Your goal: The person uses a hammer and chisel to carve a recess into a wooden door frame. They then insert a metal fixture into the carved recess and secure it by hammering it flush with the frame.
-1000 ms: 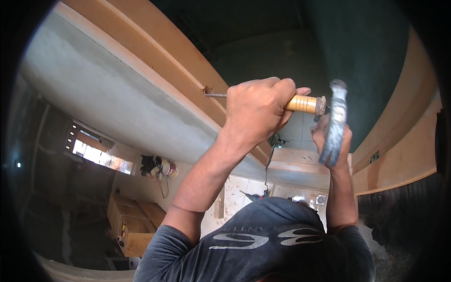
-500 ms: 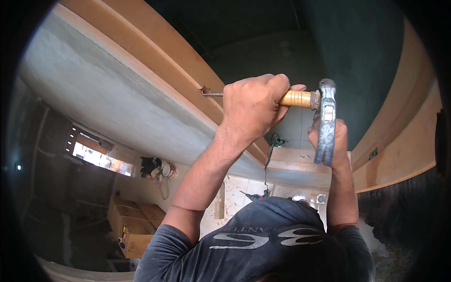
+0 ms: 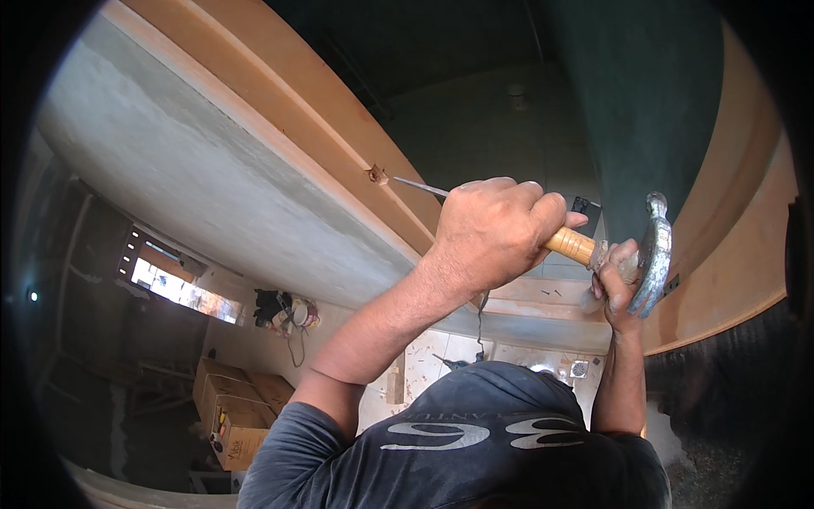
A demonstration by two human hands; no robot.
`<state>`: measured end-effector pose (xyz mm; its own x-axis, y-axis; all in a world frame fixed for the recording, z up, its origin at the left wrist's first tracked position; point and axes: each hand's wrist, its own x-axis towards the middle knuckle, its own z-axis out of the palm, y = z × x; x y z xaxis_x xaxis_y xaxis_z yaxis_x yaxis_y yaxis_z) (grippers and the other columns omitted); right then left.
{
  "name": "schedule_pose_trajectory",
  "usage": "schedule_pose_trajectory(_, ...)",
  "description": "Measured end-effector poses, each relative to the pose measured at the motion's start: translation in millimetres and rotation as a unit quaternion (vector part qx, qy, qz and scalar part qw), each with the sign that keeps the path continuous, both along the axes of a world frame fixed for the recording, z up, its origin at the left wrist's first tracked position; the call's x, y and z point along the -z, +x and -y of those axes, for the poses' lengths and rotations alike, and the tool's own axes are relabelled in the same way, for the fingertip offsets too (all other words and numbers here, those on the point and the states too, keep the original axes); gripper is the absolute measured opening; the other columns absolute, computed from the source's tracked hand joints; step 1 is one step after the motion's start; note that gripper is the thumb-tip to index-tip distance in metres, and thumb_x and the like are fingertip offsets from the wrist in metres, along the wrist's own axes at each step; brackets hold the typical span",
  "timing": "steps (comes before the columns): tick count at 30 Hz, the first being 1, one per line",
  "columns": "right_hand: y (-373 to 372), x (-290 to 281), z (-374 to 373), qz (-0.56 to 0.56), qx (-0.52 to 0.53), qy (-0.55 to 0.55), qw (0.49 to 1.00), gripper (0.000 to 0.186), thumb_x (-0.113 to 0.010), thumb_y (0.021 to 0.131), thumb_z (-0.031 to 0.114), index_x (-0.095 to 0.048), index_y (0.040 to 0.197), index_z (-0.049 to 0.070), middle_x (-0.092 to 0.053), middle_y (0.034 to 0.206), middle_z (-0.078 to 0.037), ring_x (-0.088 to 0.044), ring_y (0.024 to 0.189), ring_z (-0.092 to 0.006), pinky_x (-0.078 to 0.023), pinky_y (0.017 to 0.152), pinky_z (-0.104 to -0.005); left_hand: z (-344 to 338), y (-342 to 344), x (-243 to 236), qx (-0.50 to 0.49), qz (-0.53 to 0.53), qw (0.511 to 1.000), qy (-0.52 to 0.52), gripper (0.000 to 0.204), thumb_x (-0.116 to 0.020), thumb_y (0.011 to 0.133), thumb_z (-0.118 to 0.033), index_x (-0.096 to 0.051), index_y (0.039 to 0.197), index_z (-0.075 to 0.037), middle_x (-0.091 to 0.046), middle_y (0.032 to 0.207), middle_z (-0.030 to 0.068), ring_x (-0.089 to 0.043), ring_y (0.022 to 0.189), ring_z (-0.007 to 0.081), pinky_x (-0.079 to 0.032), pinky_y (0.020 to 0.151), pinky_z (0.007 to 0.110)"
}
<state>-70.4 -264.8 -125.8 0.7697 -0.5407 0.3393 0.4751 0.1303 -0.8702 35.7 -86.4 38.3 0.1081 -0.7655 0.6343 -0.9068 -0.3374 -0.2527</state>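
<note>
My left hand (image 3: 496, 233) is closed round a chisel with a yellow handle (image 3: 570, 246) and a thin steel blade (image 3: 420, 186). The blade's tip lies just right of a rough notch (image 3: 378, 175) cut in a long wooden frame (image 3: 314, 127), apparently apart from it. At the handle's battered end, my right hand (image 3: 619, 280) is closed on a hammer; its steel head (image 3: 655, 259) is upright beside that end, and its handle is mostly hidden.
A grey plastered wall (image 3: 170, 153) runs along the left of the frame. Curved-looking wooden boards (image 3: 729, 280) stand right. Below are cardboard boxes (image 3: 242, 437), piled items (image 3: 280, 310), a dark power tool with cord (image 3: 454, 360) and a small drain (image 3: 579, 368). A bright window (image 3: 178, 284) is at left.
My left hand and chisel have moved right and down, the blade tip leaving the notch. My right hand and hammer have also shifted right and down.
</note>
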Motion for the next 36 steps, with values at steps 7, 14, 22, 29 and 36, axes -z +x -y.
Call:
schedule_pose_trajectory(7,2.4,-0.2,-1.3,-0.010,-0.015,0.025,1.000,0.016,-0.062,0.091,-0.001,-0.051,0.082,0.006,-0.050,0.069,-0.002,-0.047,0.049,-0.0094,-0.040,0.046,-0.0270,-3.8,4.6,-21.9,-0.037,-0.009,0.999,-0.022,0.034,-0.086,0.081,-0.028,-0.057,0.082,-0.011,-0.057,0.074,0.0053,-0.062,0.064,0.0212,-0.052,0.056,0.038)
schedule_pose_trajectory(14,6.6,3.1,-6.1,-0.023,-0.026,0.028,0.999,0.014,-0.062,0.090,-0.001,-0.051,0.083,0.005,-0.049,0.069,-0.002,-0.046,0.049,-0.0099,-0.040,0.046,-0.0275,-5.1,10.3,-16.2,-0.045,0.012,0.998,-0.031,0.034,-0.086,0.087,-0.033,-0.060,0.082,-0.012,-0.054,0.075,0.0037,-0.060,0.066,0.0195,-0.049,0.055,0.037)
schedule_pose_trajectory(22,7.5,8.9,-7.0,-0.032,-0.029,0.033,0.999,0.013,-0.062,0.090,-0.001,-0.051,0.084,0.004,-0.049,0.067,-0.002,-0.046,0.048,-0.0101,-0.039,0.046,-0.0275,-4.9,15.2,-5.5,-0.055,0.036,0.995,-0.075,0.040,-0.085,0.090,-0.043,-0.062,0.078,-0.013,-0.052,0.075,0.0029,-0.053,0.064,0.0165,-0.043,0.052,0.035)
schedule_pose_trajectory(29,9.0,11.9,-7.9,-0.028,-0.035,0.039,0.998,0.014,-0.062,0.091,-0.001,-0.051,0.084,0.004,-0.049,0.067,-0.002,-0.046,0.049,-0.0102,-0.039,0.046,-0.0279,-6.9,10.2,-7.1,-0.052,0.042,0.995,-0.075,0.042,-0.084,0.090,-0.047,-0.061,0.076,-0.014,-0.049,0.072,0.0016,-0.050,0.062,0.0167,-0.040,0.051,0.035)
schedule_pose_trajectory(36,9.8,11.5,-10.0,-0.027,-0.048,0.049,0.997,0.014,-0.062,0.091,-0.002,-0.051,0.085,0.005,-0.048,0.067,-0.002,-0.045,0.048,-0.0100,-0.040,0.047,-0.0283,-7.8,15.8,-4.9,-0.066,0.044,0.993,-0.090,0.041,-0.083,0.091,-0.047,-0.062,0.076,-0.015,-0.049,0.072,0.0008,-0.050,0.061,0.0159,-0.041,0.050,0.035)
